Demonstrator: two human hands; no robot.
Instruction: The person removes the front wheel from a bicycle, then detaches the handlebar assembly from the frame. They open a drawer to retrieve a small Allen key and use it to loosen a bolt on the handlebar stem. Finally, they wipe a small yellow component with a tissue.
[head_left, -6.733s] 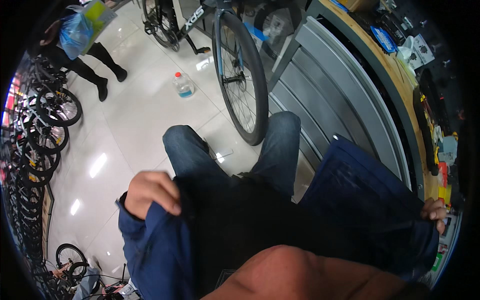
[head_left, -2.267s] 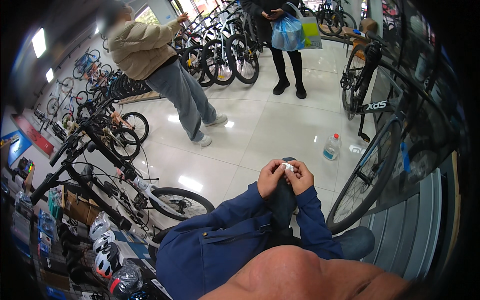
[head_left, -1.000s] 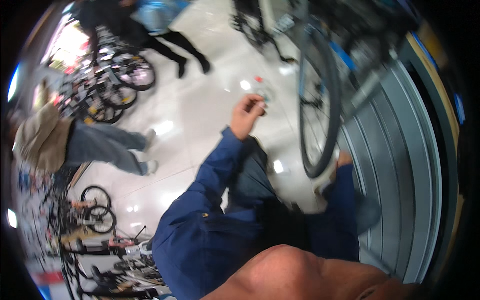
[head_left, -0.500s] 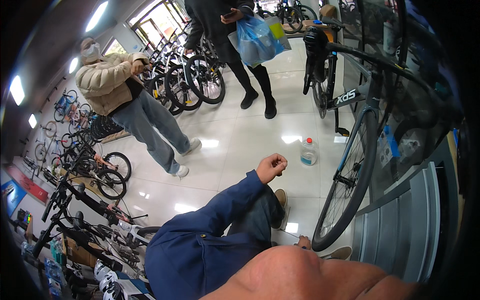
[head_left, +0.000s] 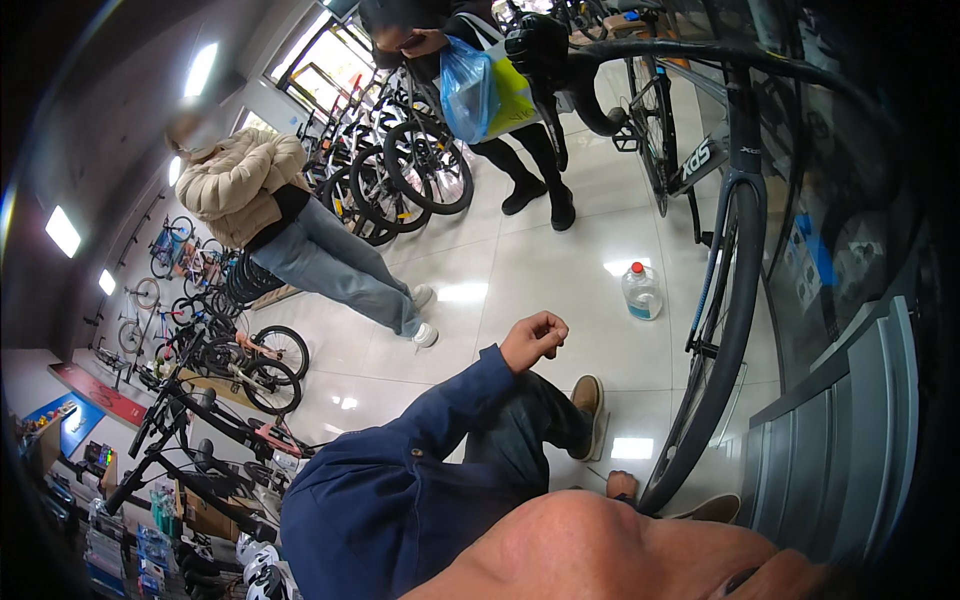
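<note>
My left hand point(head_left: 535, 342) hangs over my bent knee, its fingers curled in with nothing visible in them. Low down, my right hand point(head_left: 621, 485) is closed beside the bottom of the front wheel point(head_left: 735, 330) of a grey road bike point(head_left: 745, 150). A thin line runs to that hand from the left; whether the fingers grip it is too small to make out. On the floor between my left hand and the wheel stands a clear plastic bottle point(head_left: 642, 295) with a red cap and a little bluish liquid at its base.
A grey slatted panel point(head_left: 835, 440) borders the wheel on the right. A person in a cream jacket point(head_left: 240, 185) stands ahead left; another, in dark clothes, carries a blue plastic bag point(head_left: 468, 95). Rows of bicycles point(head_left: 425, 170) line the left and back. Helmets point(head_left: 265, 575) sit lower left.
The whole view has shifted, with the bottle and people appearing farther right. The handlebar appears farther left over the dark-clothed person, whose head has come into view. My left hand stays curled.
</note>
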